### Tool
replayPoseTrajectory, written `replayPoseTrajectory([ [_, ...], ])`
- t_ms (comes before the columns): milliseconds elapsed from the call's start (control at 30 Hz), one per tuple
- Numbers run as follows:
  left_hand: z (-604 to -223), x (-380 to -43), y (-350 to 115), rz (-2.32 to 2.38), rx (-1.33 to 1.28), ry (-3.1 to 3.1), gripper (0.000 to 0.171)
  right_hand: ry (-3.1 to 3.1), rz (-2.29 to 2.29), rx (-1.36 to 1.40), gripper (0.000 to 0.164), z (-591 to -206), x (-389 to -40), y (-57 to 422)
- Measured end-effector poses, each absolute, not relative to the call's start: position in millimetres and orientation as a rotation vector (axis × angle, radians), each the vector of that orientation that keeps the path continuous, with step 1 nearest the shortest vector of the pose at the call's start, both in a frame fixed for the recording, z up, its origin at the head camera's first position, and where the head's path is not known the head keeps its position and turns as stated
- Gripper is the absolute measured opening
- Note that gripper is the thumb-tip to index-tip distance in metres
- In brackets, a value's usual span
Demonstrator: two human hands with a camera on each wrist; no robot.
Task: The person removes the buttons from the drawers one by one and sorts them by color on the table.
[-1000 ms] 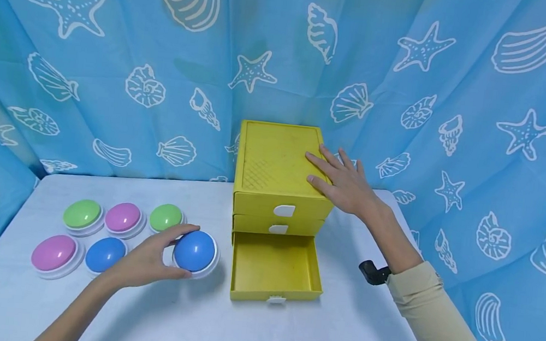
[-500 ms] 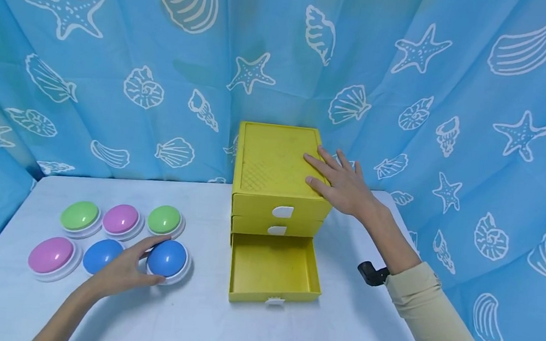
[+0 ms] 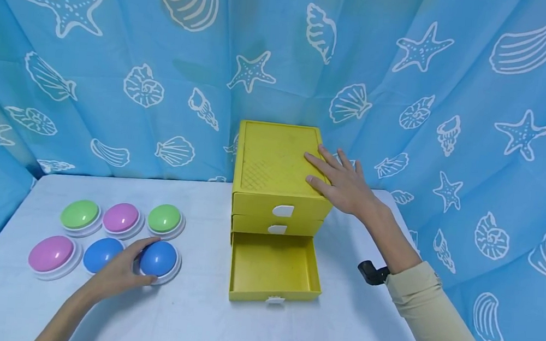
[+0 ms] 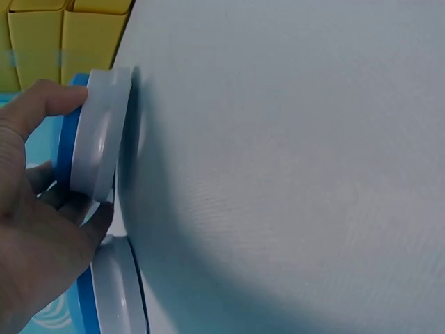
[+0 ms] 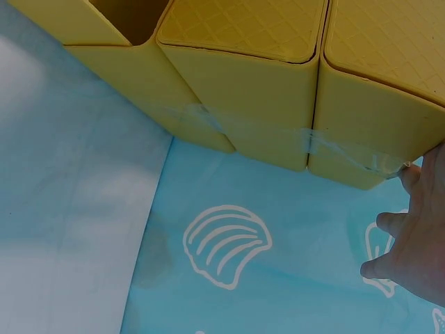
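My left hand [image 3: 119, 273] holds a blue domed push button [image 3: 158, 259] with a white round base, thumb and fingers at its sides. In the left wrist view the button's white base [image 4: 101, 136] is close over the tabletop, a shadow beside it. My right hand [image 3: 345, 187] rests with spread fingers on the top right edge of a yellow three-drawer box [image 3: 279, 157]. The box's bottom drawer [image 3: 277, 267] is pulled out with nothing in it; the two drawers above are closed. From the right wrist, the fingers [image 5: 395, 224] show beside the box's side.
Left of the held button sits another blue button [image 3: 102, 255], partly behind my left hand, with a pink one [image 3: 51, 254] beyond it. Behind them stand a green [image 3: 80, 214], a pink [image 3: 121, 217] and a green button [image 3: 164, 218]. A patterned blue curtain [image 3: 285, 40] backs the white table [image 3: 189, 321].
My left hand has carried the blue button leftward, away from the open drawer, and down to the front row beside the other blue one. My right hand has stayed on the box.
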State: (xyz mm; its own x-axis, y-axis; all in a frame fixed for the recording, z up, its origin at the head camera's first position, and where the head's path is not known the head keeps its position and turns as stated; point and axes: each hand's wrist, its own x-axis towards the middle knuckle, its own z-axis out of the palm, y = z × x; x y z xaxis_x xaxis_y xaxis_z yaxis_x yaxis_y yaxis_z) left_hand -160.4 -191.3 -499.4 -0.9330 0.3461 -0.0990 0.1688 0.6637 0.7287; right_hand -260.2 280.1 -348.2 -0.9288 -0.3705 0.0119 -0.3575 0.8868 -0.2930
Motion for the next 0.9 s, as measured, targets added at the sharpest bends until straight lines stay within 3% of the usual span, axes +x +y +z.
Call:
replayPoseTrajectory([
  [900,-500.6,-161.7,-183.4,1.119,0.397,2.691,0.088,3.011,-0.456,-0.57,0.066,-348.6,-260.3,279.7],
])
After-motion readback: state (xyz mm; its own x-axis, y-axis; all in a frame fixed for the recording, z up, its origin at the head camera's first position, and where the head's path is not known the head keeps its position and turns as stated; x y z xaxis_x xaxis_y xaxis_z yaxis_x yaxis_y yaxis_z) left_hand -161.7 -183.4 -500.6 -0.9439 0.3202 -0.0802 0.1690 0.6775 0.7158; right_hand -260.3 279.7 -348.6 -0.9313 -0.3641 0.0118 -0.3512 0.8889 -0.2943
